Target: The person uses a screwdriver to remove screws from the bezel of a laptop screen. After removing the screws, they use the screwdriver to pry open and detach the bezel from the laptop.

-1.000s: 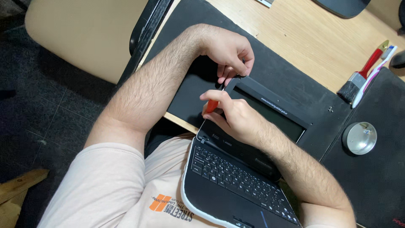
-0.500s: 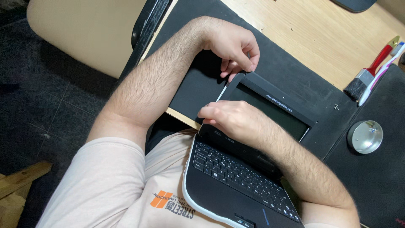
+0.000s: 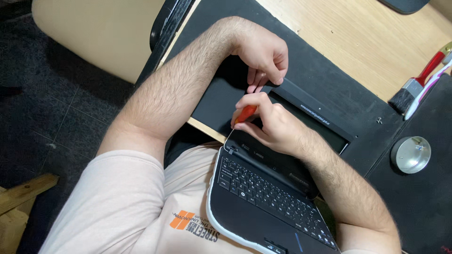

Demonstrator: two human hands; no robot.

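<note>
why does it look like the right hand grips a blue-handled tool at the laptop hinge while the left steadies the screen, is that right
One detail is off: the tool handle is orange, not blue, as the head view shows. The right hand does grip it at the laptop hinge, while the left hand steadies the screen.

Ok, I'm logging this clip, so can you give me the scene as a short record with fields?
left hand: fingertips on the corner of the laptop screen frame
right hand: grip closed on an orange-handled tool
laptop: open, keyboard towards the person, screen lying back on a black mat
nearby: paintbrush, round metal tin, small screws
</note>
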